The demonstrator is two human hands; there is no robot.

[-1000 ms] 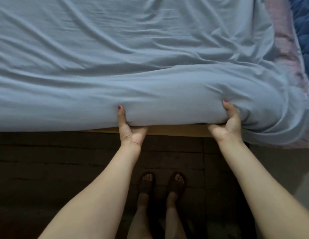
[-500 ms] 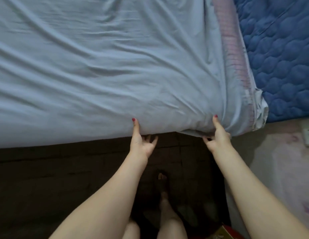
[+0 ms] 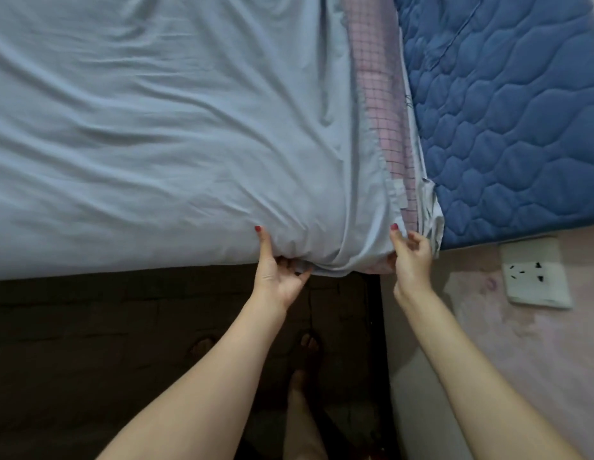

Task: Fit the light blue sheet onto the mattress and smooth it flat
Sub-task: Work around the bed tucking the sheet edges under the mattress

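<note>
One sheet [image 3: 163, 134], two hands, one wall socket [image 3: 534, 270].

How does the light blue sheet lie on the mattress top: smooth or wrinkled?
Wrinkled. The light blue sheet shows long creases across the top and bunches at the corner where the left hand and right hand grip it.

This is a home bedroom: a bed dressed in a light blue sheet [image 3: 149, 134] fills the left, a blue quilted mattress [image 3: 508, 121] leans on the right, and a wall socket [image 3: 534, 273] sits on the pink wall [image 3: 521, 360].

Matt, creased cloth sheet [image 3: 149, 134]; quilted blue mattress [image 3: 508, 121]
</note>
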